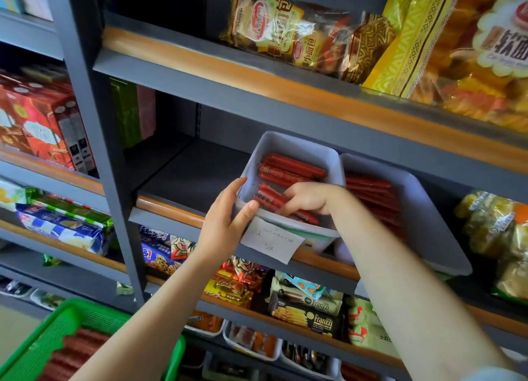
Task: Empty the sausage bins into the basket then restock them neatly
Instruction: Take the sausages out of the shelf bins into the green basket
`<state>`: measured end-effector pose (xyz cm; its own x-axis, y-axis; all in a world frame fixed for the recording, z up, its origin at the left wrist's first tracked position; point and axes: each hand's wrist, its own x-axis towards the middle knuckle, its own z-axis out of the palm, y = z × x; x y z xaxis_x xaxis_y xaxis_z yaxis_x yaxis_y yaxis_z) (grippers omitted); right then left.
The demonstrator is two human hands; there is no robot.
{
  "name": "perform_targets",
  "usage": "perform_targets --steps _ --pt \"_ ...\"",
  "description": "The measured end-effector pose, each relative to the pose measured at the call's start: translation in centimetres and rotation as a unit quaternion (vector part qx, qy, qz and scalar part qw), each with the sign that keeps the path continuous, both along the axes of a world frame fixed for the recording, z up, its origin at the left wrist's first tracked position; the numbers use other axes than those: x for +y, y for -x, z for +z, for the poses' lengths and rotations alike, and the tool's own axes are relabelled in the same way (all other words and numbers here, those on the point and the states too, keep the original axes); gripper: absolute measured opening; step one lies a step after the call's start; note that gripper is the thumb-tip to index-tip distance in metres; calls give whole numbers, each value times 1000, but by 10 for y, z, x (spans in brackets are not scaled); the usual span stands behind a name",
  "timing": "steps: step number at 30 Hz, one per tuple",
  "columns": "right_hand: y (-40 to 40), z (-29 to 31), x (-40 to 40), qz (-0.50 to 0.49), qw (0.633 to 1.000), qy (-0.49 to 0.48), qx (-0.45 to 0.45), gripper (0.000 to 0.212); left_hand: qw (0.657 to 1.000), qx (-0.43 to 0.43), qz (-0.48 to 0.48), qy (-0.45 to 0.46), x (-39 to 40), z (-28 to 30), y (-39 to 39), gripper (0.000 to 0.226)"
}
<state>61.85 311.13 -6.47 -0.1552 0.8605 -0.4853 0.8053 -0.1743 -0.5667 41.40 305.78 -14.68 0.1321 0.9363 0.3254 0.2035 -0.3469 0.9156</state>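
Sausages (288, 170) lie in the left bin (297, 149) at the shelf's (183, 180) front edge, long axes running left-right across the bin. My right hand (307, 199) is in among the front ones, fingers curled around a few. My left hand (228, 212) grips the bin's front-left corner, thumb over the rim. Basket (37, 340) waits well below, lower left, already holding sausages. Right bin (423, 209) is still stocked. Lift goes up, then down-left, I judge.

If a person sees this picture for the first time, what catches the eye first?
Two hands at a grey bin of red sausages on the middle shelf: the left hand holds its front corner, the right hand reaches among the sausages. A green basket sits lower left.
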Motion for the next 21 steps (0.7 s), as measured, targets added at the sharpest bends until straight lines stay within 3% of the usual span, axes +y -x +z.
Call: perform_targets --steps 5,10,12,15,19,21 --pt "0 12 -6 -40 987 -55 145 26 1000 3 -1 8 -1 2 0 60" --pt "23 62 -28 70 979 -77 177 19 1000 9 -13 20 -4 6 3 63" --pt "36 77 -38 107 976 -77 174 22 999 0 -24 38 -5 11 7 55" --pt "56 83 -51 139 970 -56 190 21 992 -108 34 58 -24 22 17 19" --pt "89 59 -69 143 968 -38 201 19 946 -299 -9 122 -62 25 42 39" --pt "109 39 -71 144 970 -26 195 15 925 -349 7 152 -70 15 55 41"
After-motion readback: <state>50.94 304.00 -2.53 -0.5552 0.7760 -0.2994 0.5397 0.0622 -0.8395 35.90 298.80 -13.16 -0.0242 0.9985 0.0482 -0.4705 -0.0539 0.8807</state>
